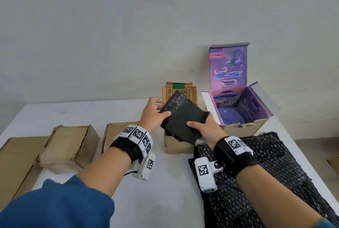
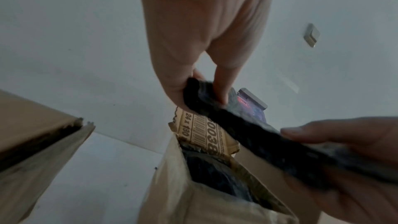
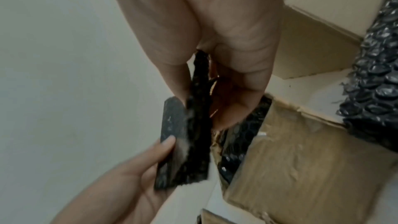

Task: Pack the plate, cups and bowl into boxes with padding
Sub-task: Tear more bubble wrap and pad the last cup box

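Observation:
Both hands hold a folded pad of black bubble wrap (image 1: 181, 119) above a small open brown box (image 1: 176, 146). My left hand (image 1: 156, 113) pinches the pad's far left edge between thumb and fingers. My right hand (image 1: 201, 127) grips its near right edge. In the left wrist view the pad (image 2: 247, 135) hangs over the box (image 2: 193, 198), which holds more black wrap (image 2: 215, 176). The right wrist view shows the pad (image 3: 189, 142) beside the same box (image 3: 301, 168). A purple round dish (image 1: 231, 117) lies inside the open purple box (image 1: 236, 99).
Two closed brown boxes (image 1: 70, 145) (image 1: 117, 132) sit left on the white table (image 1: 165, 191), with flat cardboard (image 1: 16, 163) at the far left. A large sheet of black bubble wrap (image 1: 256, 172) covers the near right. The grey wall stands behind.

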`<state>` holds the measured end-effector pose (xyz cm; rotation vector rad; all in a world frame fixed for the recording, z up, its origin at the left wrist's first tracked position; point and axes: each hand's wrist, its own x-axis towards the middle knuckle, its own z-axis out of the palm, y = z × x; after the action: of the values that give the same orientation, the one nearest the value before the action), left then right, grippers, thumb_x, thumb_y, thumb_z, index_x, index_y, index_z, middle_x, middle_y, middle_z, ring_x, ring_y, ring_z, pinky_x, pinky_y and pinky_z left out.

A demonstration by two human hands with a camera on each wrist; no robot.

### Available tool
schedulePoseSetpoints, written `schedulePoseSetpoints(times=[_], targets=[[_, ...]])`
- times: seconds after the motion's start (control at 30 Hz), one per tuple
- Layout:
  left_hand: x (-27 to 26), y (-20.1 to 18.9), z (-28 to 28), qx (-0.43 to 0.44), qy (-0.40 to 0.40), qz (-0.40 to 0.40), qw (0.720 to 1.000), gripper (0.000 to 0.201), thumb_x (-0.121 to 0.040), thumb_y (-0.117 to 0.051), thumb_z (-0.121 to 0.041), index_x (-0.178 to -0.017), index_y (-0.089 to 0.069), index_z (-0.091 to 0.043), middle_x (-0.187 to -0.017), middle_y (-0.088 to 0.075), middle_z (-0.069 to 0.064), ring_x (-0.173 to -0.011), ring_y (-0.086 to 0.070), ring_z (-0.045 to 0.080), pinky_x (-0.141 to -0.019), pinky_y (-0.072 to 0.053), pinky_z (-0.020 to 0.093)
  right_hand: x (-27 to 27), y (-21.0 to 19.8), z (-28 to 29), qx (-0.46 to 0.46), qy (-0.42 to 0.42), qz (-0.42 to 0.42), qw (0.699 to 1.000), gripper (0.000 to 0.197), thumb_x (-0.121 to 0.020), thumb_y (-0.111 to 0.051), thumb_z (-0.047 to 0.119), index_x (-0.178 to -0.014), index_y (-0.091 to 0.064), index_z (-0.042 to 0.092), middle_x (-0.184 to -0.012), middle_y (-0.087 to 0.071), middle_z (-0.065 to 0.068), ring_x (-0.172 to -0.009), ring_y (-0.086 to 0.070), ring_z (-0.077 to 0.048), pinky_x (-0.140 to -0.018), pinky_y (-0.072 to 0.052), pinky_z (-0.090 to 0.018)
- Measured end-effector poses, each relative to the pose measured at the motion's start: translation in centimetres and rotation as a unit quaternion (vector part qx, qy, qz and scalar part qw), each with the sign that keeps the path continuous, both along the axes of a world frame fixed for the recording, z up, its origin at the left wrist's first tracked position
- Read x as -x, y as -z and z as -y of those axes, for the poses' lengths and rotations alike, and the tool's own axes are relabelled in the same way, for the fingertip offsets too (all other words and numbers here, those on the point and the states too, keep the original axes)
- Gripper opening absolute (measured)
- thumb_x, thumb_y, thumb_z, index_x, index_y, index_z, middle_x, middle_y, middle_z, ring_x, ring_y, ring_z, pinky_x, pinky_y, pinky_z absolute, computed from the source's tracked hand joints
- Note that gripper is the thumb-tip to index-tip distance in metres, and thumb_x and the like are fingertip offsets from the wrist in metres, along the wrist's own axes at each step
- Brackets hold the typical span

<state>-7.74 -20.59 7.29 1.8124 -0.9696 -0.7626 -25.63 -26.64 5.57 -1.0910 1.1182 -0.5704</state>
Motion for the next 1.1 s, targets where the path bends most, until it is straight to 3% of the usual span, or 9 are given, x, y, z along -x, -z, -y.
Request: schedulePoseSetpoints(times=[0.1,0.23,0.3,0.37,0.5,0.63,0.77,0.87,1.1], targets=[[-0.4,0.0,1.7,0.022,0.032,0.142,0.989,0.025,-0.086,-0.065,-0.016,-0.106,-0.049,-0.019,-0.112,-0.058,0.0,-0.102,-0.057,0.016,-0.083,-0.044,0.025,-1.2,1.1,-0.4,-0.017,0.028,0.0,0.999,0.055,-0.078,-0.073,0.007,-0.126,-0.046,0.011,-0.122,-0.059,-0.01,-0.109,-0.059,-0.03,-0.094,-0.05,-0.051],[0.0,0.7,2.8,0.01,0.134,0.359,0.924,0.028,-0.089,-0.059,-0.034,-0.114,-0.055,-0.022,-0.119,-0.05,0.002,-0.111,-0.048,0.018,-0.094,-0.045,0.035,-2.2,2.7,-1.0,-0.007,0.095,-0.03,0.995,0.045,-0.064,-0.081,0.012,-0.105,-0.062,0.012,-0.108,-0.068,-0.013,-0.097,-0.066,-0.031,-0.087,-0.054,-0.051],[0.6,1.4,2.9,-0.053,0.233,0.375,0.896,0.037,-0.092,-0.052,-0.042,-0.124,-0.054,-0.025,-0.123,-0.048,0.002,-0.116,-0.045,0.019,-0.098,-0.041,0.038,-2.3,3.3,-0.9,0.021,0.085,-0.066,0.994,0.035,-0.061,-0.082,0.019,-0.092,-0.066,0.015,-0.099,-0.071,-0.014,-0.091,-0.068,-0.031,-0.084,-0.055,-0.051],[0.8,2.2,2.8,-0.098,0.276,0.381,0.877,0.046,-0.093,-0.047,-0.049,-0.132,-0.048,-0.026,-0.127,-0.045,0.001,-0.12,-0.04,0.019,-0.101,-0.036,0.038,-2.1,2.6,-0.7,0.056,0.034,-0.11,0.992,0.021,-0.072,-0.077,0.017,-0.088,-0.066,0.01,-0.094,-0.071,-0.017,-0.085,-0.069,-0.032,-0.079,-0.056,-0.05],[0.2,3.2,2.7,-0.116,0.313,0.422,0.843,0.071,-0.086,-0.046,-0.065,-0.146,-0.027,-0.033,-0.13,-0.039,0.002,-0.12,-0.037,0.02,-0.098,-0.034,0.034,0.4,1.2,0.4,0.217,-0.054,-0.254,0.941,0.051,-0.081,-0.069,0.023,-0.127,-0.048,0.012,-0.108,-0.059,-0.002,-0.097,-0.059,-0.02,-0.084,-0.049,-0.031],[-0.2,3.3,3.1,-0.126,0.35,0.48,0.794,0.081,-0.079,-0.05,-0.07,-0.148,-0.02,-0.038,-0.122,-0.036,0.002,-0.114,-0.033,0.021,-0.098,-0.031,0.033,1.6,1.4,0.1,0.373,-0.137,-0.31,0.864,0.063,-0.083,-0.066,0.011,-0.14,-0.038,0.018,-0.125,-0.045,-0.008,-0.108,-0.052,-0.023,-0.098,-0.044,-0.031],[-0.8,2.5,4.2,-0.125,0.395,0.474,0.777,0.077,-0.078,-0.059,-0.063,-0.144,-0.032,-0.035,-0.118,-0.039,0.003,-0.11,-0.036,0.02,-0.095,-0.034,0.031,1.5,2.4,-0.2,0.403,-0.169,-0.314,0.843,0.047,-0.084,-0.066,0.012,-0.13,-0.053,0.012,-0.121,-0.047,-0.008,-0.101,-0.051,-0.016,-0.097,-0.035,-0.019],[-1.3,2.0,4.4,-0.122,0.414,0.467,0.772,0.074,-0.078,-0.068,-0.051,-0.142,-0.035,-0.034,-0.12,-0.04,0.002,-0.111,-0.038,0.019,-0.095,-0.037,0.031,1.5,2.6,0.1,0.412,-0.148,-0.305,0.846,0.038,-0.083,-0.068,0.014,-0.121,-0.061,0.01,-0.112,-0.049,-0.007,-0.089,-0.046,-0.011,-0.094,-0.041,-0.022],[-1.2,2.0,4.1,-0.111,0.433,0.481,0.754,0.077,-0.077,-0.074,-0.029,-0.142,-0.033,-0.028,-0.125,-0.038,0.003,-0.116,-0.037,0.02,-0.1,-0.038,0.033,0.6,2.2,1.0,0.437,-0.214,-0.349,0.801,0.024,-0.08,-0.071,0.021,-0.103,-0.068,0.014,-0.096,-0.057,-0.003,-0.096,-0.049,-0.018,-0.084,-0.041,-0.025]])
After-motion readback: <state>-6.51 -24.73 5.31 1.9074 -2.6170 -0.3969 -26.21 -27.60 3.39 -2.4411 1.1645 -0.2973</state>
